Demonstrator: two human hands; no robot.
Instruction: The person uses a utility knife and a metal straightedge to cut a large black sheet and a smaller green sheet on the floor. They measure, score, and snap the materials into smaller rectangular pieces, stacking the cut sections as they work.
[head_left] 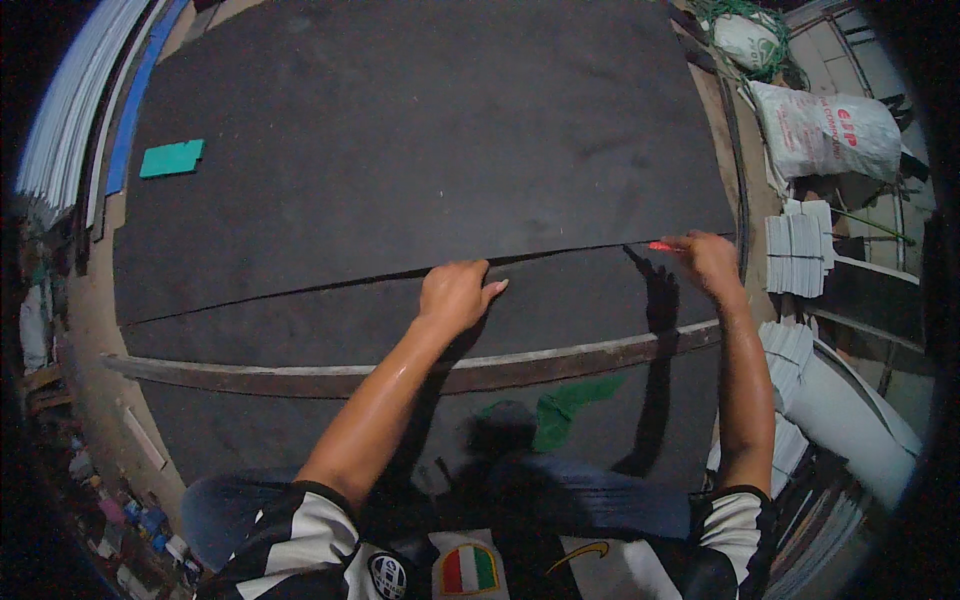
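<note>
A large dark grey sheet (430,130) covers the work surface, and a long slit crosses it from the left edge to the right. My left hand (456,296) is at the middle of the slit, fingers curled over the edge of the near strip (300,328), thumb out to the right. At the slit's right end, my right hand (708,264) grips a small red cutter (660,246); its blade is too small to make out. Nearer me a long metal bar (280,381) lies across the sheet, under my forearms.
A teal block (172,159) lies at the far left. Green cloth (572,408) is near my lap. Stacked white strips (75,110) stand at the left edge. Along the right are a white sack (835,130), tied white bundles (797,250) and a white roll (850,410).
</note>
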